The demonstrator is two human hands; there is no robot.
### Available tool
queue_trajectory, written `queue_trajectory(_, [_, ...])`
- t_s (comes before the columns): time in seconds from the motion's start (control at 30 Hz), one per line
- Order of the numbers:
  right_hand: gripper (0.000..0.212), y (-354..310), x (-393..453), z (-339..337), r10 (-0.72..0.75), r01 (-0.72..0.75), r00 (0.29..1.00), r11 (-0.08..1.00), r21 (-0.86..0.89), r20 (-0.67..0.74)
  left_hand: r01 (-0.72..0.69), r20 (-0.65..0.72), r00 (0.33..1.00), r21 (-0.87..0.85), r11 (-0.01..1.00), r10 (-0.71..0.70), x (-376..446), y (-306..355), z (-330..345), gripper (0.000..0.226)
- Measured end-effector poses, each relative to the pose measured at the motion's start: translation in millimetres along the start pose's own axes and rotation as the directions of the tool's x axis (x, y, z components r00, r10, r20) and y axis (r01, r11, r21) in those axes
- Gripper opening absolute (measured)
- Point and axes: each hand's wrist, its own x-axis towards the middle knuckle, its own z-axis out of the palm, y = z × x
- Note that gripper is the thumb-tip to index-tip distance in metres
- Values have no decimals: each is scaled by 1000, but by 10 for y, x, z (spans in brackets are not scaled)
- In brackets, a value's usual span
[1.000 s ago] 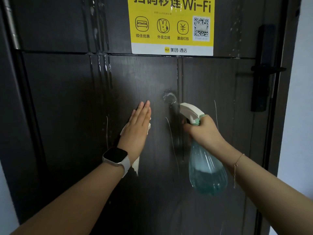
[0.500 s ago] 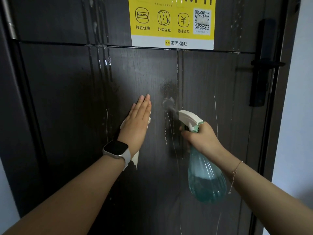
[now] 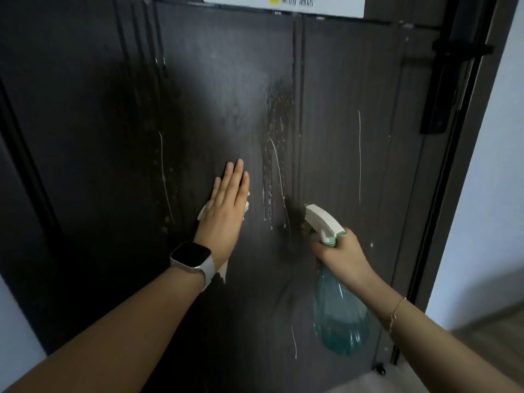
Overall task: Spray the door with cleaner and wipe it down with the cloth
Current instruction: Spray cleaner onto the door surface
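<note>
Since the earlier frame both hands sit lower on the door point(image 3: 198, 95) and the yellow notice has almost left view at 12 o'clock; the fresh spray patch now lies above the nozzle. The left hand point(image 3: 224, 205) lies flat, fingers straight and together, pressing the cloth point(image 3: 204, 213) against the panel; the cloth shows only at the hand's edges. The right hand point(image 3: 337, 251) grips the neck of the spray bottle point(image 3: 338, 316), nozzle towards 11 o'clock; the index finger is hidden. Droplets and runs mark the centre seam; spraying appears well advanced, the wiping of this area appears still to come.
</note>
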Motion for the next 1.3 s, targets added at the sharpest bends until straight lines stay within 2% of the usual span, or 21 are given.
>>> queue_trajectory(0.2, [15, 997, -449, 255, 240, -239, 971, 968, -81, 12, 77, 81, 994, 13, 997, -78, -459, 241, 226, 83])
queue_trajectory(0.33, [26, 1419, -653, 420, 324, -314, 945, 935, -165, 36, 94, 68, 993, 3, 996, -94, -490, 264, 278, 76])
queue_trajectory(0.47, [14, 1664, -762, 547, 402, -382, 914, 899, -216, 55, 80, 33, 996, 20, 997, -80, -479, 227, 311, 72])
queue_trajectory(0.73, [19, 1883, -913, 598, 436, -399, 896, 876, -272, 89, 76, -19, 997, 13, 997, -75, -454, 250, 307, 78])
queue_trajectory(0.93, [37, 1921, -993, 575, 398, -349, 907, 893, -285, 136, 90, -6, 996, -10, 996, -90, -442, 254, 295, 74])
queue_trajectory(1.13, [30, 2002, -1019, 590, 442, -423, 895, 882, -209, 56, 90, -14, 996, 6, 996, -90, -447, 254, 317, 78])
queue_trajectory(1.3, [22, 2006, -1042, 570, 426, -412, 904, 893, -180, 47, 86, -11, 996, -3, 996, -86, -442, 258, 300, 78])
